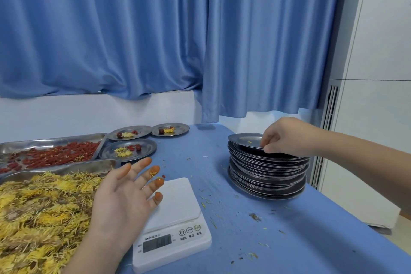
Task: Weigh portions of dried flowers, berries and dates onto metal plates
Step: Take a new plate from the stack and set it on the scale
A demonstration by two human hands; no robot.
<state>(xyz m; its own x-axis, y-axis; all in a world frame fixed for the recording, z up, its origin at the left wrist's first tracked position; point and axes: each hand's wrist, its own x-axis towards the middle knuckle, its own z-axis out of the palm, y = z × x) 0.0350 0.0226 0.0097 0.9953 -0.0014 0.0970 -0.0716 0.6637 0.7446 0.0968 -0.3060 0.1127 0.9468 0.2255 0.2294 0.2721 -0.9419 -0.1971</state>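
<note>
scale (171,229) | front panel, under three round buttons (190,230): 开/关, 单位, 去皮 | brand mark (153,237) left of buttons: too blurred to read | display (157,243): no digits legible | tall white appliance (378,73), dark top panel: faint marks, unreadable

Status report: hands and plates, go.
Right hand gripping top plate of the stack. Left hand open above the scale. Three filled plates far left.
</note>
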